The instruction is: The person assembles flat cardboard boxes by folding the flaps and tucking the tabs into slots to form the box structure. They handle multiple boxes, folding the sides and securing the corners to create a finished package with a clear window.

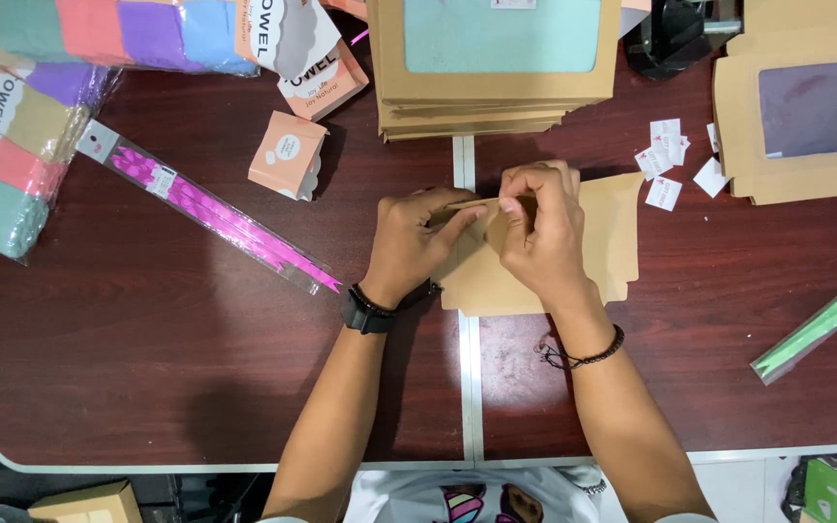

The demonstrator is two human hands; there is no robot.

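Bare tabletop [147, 368] near left, box stack [496, 68] blocking ahead (tall).

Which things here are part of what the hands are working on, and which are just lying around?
In hand:
flat brown cardboard box blank
left hand
right hand

Lying about:
pink ribbon strips in clear sleeve
stack of brown window boxes
small white labels

Plain tan box [593, 242] between the hands, dark reddish-brown tabletop [147, 349] beneath. Pink ribbons [215, 218] in clear wrap, green ribbons [816, 334] at the edge. Towels [118, 29] banded teal, coral, purple, blue. White stickers [666, 160] with red marks; black wristband [365, 312].
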